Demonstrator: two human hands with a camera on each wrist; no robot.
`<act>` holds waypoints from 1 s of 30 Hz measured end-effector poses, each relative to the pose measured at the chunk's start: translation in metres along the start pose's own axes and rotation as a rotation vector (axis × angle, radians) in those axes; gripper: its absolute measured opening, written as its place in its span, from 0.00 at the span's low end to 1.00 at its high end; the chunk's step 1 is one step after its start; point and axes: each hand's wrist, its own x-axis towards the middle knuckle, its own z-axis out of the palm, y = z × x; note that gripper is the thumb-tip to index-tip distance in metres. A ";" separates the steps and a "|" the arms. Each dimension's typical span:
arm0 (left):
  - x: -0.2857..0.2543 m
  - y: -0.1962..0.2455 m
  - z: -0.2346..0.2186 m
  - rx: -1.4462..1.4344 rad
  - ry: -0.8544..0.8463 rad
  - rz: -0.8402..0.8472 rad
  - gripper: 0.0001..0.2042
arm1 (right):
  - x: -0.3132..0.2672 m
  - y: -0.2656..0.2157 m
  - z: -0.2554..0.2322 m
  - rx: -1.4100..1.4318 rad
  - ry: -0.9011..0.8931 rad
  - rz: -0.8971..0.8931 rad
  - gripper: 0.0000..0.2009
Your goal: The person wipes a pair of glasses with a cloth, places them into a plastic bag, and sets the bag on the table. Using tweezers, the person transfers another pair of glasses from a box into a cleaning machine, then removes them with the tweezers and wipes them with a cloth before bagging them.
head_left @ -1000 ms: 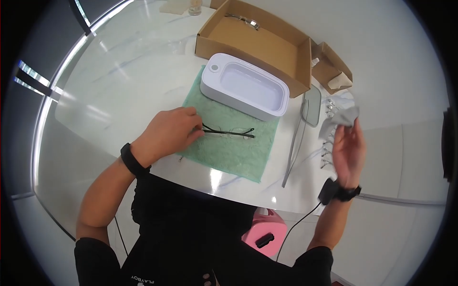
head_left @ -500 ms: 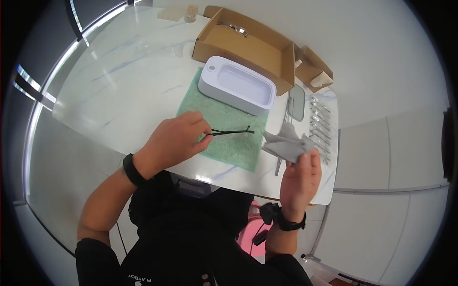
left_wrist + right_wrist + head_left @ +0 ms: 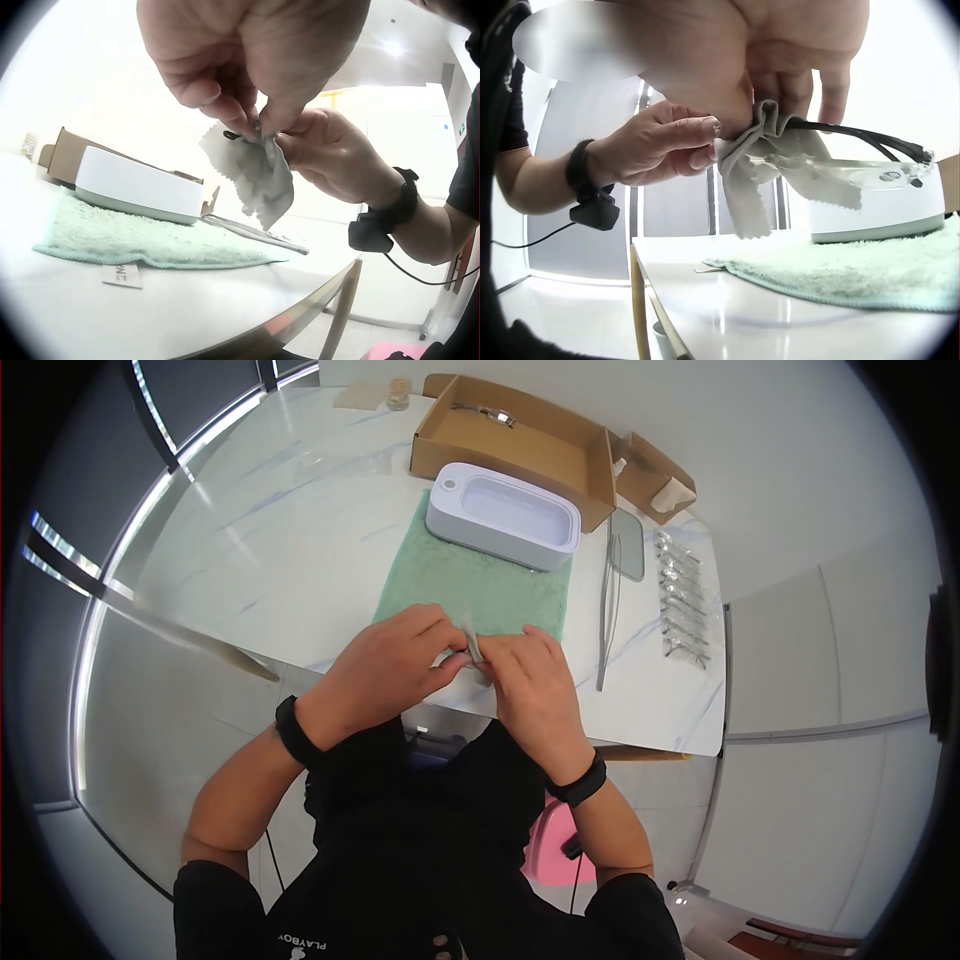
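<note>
A pair of eyeglasses (image 3: 906, 149) with black temples and clear lenses is held above the table's front edge. My left hand (image 3: 385, 660) pinches one end of the glasses, its fingertips close to the right hand's. With thumb and fingers my right hand (image 3: 540, 695) pinches a grey cleaning cloth (image 3: 750, 187) that wraps part of the glasses. The cloth's zigzag-edged corners hang below both hands in the wrist views. In the head view the hands hide most of the glasses and cloth.
A white ultrasonic cleaner (image 3: 500, 545) stands on a green towel (image 3: 410, 585). Behind it is a cardboard box (image 3: 440, 455) with glasses (image 3: 497, 417) inside. Right of the towel lie tweezers (image 3: 606, 610), a grey lid (image 3: 628, 550) and several small wrapped items (image 3: 683, 600).
My right hand has brought the grey cloth leftward from the table's right side to the glasses. My left hand has lifted the glasses off the towel towards my body.
</note>
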 end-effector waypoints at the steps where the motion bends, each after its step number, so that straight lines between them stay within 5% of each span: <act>1: -0.003 0.000 0.000 -0.036 0.012 -0.052 0.07 | -0.001 0.002 -0.002 -0.045 -0.009 -0.022 0.17; 13: -0.018 0.011 -0.006 -0.225 0.049 -0.175 0.05 | -0.010 0.009 -0.031 -0.291 0.119 0.125 0.14; 25: -0.017 -0.008 -0.007 -0.265 0.140 -0.155 0.04 | -0.006 0.004 -0.020 -0.085 0.263 0.259 0.12; 30: -0.008 -0.028 -0.012 -0.213 0.179 -0.148 0.04 | 0.018 0.008 -0.015 -0.089 0.316 0.352 0.19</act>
